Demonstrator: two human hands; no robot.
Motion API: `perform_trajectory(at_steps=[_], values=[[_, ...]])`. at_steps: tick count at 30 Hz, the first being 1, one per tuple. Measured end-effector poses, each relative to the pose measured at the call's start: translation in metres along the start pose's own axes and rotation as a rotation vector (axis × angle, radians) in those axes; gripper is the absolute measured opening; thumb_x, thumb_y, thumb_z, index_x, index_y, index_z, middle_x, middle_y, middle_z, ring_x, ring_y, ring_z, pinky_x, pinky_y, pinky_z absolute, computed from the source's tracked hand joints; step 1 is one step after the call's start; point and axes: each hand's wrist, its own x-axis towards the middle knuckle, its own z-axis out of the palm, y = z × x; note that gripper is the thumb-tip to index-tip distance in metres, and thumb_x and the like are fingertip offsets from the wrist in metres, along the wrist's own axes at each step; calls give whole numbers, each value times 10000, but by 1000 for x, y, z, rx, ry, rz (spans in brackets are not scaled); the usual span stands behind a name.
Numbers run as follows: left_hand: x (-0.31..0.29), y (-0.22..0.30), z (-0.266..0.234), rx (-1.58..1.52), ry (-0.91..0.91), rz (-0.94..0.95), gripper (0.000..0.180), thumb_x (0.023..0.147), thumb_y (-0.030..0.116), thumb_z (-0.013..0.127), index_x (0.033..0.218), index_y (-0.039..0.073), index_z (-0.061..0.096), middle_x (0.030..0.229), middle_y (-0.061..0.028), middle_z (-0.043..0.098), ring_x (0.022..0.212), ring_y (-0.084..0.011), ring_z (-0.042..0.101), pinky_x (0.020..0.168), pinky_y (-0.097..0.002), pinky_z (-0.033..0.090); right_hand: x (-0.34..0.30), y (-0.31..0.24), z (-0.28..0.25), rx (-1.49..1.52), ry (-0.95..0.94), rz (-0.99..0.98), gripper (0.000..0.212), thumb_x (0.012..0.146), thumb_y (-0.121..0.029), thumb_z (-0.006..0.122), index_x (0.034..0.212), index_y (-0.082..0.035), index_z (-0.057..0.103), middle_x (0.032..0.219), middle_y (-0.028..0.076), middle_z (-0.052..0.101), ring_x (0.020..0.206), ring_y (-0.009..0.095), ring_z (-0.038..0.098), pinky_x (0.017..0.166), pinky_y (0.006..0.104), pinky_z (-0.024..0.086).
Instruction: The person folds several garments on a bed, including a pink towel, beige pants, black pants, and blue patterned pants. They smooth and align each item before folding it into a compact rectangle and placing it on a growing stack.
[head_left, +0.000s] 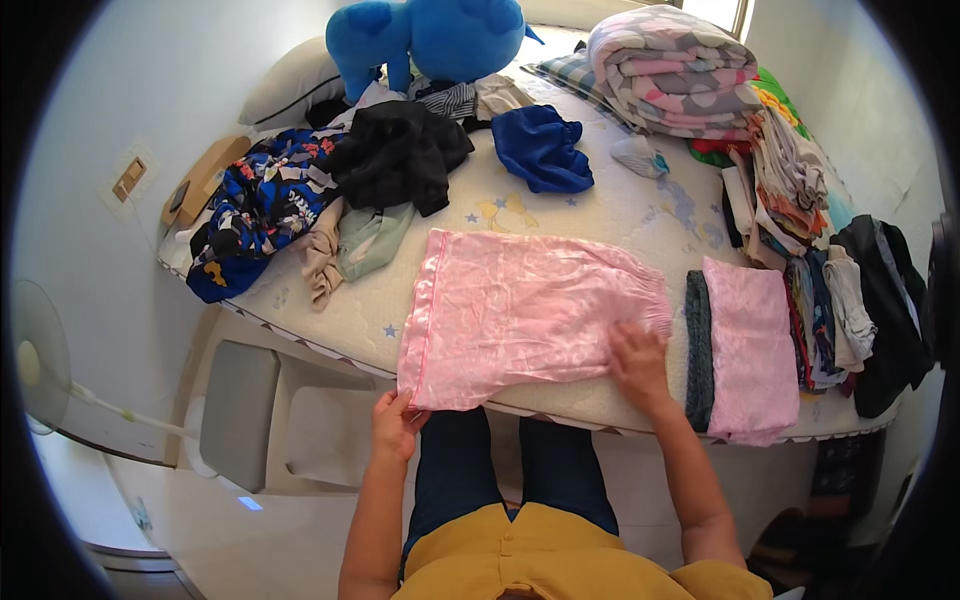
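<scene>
Pink satin pajama pants [520, 310] lie spread flat near the front edge of the bed, doubled lengthwise. Their gathered elastic waist is at the right and the piped hem at the left. My left hand [398, 425] pinches the near corner of that hem, at the mattress edge. On the cloth beside the waist rests my right hand [637, 360], fingers stretched out and a little blurred. Right of it lie a folded dark grey-green garment [698, 350] and a folded pink garment [752, 345], side by side.
Loose clothes are heaped at the left: a floral piece [270, 200], a black one [400, 150] and blue shorts [543, 150]. A blue plush toy [430, 40] and a rolled quilt [675, 75] sit behind. Folded clothes [820, 310] line the right. A grey chair [240, 415] and fan [40, 355] stand left.
</scene>
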Motion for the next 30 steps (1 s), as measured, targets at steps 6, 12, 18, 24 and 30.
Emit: perform_trajectory(at_steps=[6, 12, 18, 24, 30], values=[[-11, 16, 3, 58, 39, 77, 154, 940, 185, 625, 1048, 104, 551, 965, -46, 664, 888, -196, 646, 788, -404, 546, -15, -3, 3, 147, 156, 44, 340, 851, -129, 638, 1181, -49, 623, 1291, 129, 565, 1248, 307, 495, 1062, 447, 326], [-26, 15, 28, 47, 28, 77, 196, 903, 103, 639, 1066, 102, 529, 962, -64, 661, 804, -177, 651, 706, -357, 563, -21, 4, 3, 201, 313, 168, 358, 822, -59, 644, 1178, -44, 625, 1249, 130, 585, 1206, 317, 523, 1021, 427, 378], [-7, 20, 22, -82, 39, 111, 266, 862, 24, 637, 1089, 82, 512, 927, -65, 647, 738, -167, 634, 629, -305, 556, -22, 9, 1, 236, 304, 153, 399, 771, -21, 644, 1169, -42, 627, 1233, 138, 593, 1191, 338, 533, 1019, 433, 392], [-13, 26, 24, -45, 101, 93, 296, 865, 23, 620, 1135, 75, 509, 942, -65, 641, 741, -164, 625, 589, -273, 533, -18, 1, -6, 140, 238, 120, 412, 747, -26, 647, 1156, -61, 622, 1250, 118, 565, 1249, 299, 496, 1046, 444, 341], [-16, 27, 29, -183, 153, 78, 373, 869, 34, 623, 1218, 104, 512, 968, -48, 620, 746, -131, 599, 593, -252, 524, -18, 2, 1, 88, 239, 148, 365, 725, -8, 670, 1081, -87, 644, 1257, 93, 572, 1251, 292, 491, 1053, 446, 320]])
